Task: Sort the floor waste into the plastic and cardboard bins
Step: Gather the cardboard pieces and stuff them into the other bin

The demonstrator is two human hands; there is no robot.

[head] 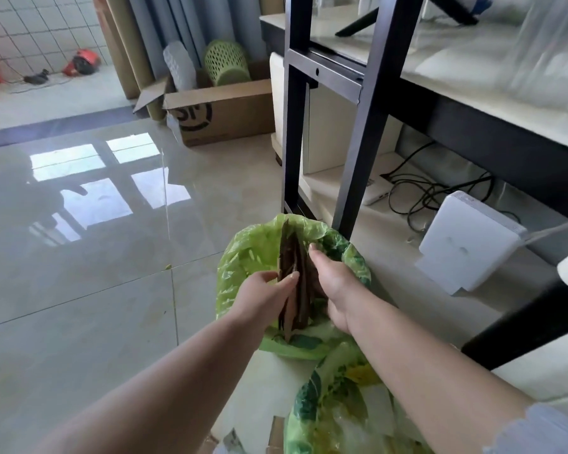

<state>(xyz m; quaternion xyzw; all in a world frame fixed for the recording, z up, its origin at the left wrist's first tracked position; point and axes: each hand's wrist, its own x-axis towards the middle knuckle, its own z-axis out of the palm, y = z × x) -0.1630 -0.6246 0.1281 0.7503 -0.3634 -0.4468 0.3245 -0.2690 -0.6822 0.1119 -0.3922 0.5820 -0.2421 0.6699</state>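
Two bins lined with translucent green plastic bags stand on the glossy tiled floor (95, 257): the farther bin (243, 253) beside the black metal table leg (358, 152), the nearer bin (328, 398) at the bottom edge. One bundle of flat brown cardboard pieces (297, 280) stands upright in the farther bin's mouth. Both bare forearms reach forward; the left hand (263, 298) and right hand (333, 283) clasp the bundle from either side, fingers curled against it.

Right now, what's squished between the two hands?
In the head view, brown cardboard pieces stand on edge between the left hand and right hand, over the green-lined bin.
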